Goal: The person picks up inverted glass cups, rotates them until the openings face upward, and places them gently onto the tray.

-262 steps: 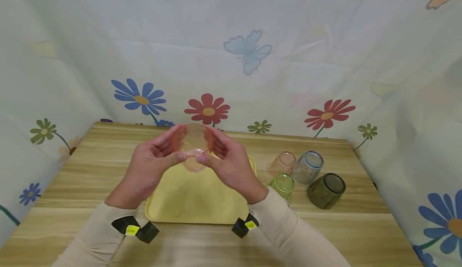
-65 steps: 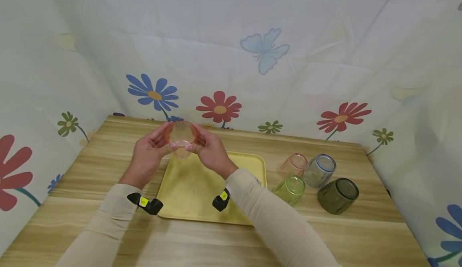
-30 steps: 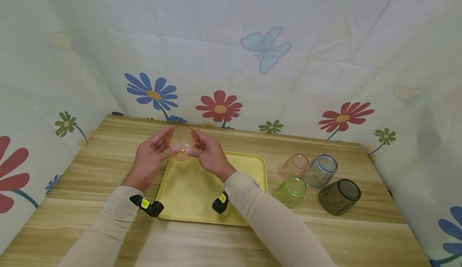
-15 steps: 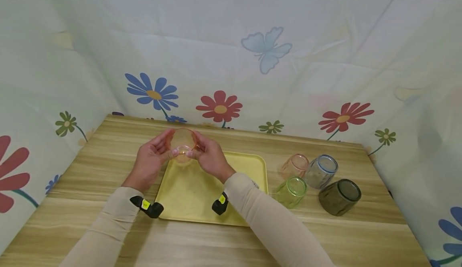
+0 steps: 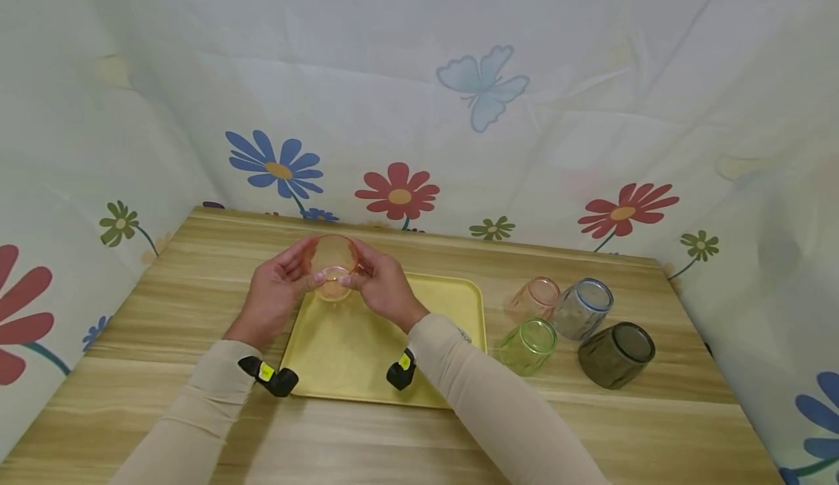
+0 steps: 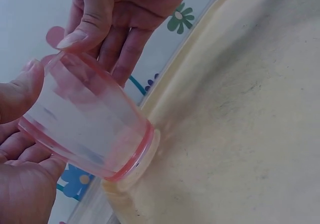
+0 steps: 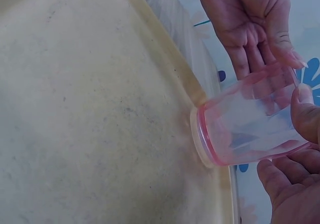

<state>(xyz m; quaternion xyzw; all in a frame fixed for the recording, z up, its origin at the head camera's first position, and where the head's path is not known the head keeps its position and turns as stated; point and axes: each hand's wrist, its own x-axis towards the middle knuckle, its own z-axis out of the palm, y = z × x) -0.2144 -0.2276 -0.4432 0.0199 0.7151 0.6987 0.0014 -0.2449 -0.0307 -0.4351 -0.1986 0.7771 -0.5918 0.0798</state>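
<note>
Our left hand (image 5: pixel 272 292) and right hand (image 5: pixel 387 292) gripped the pink cup (image 5: pixel 332 258) between their fingers, mouth up, at the far-left corner of the tray (image 5: pixel 367 354). We judged this placing; next called for seating its base squarely, then releasing.

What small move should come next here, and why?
Probably ease the pink glass fully down onto the yellow tray. The left hand and right hand hold it by its sides, its base facing the tray near the far left corner; whether it already touches is hard to tell.
</note>
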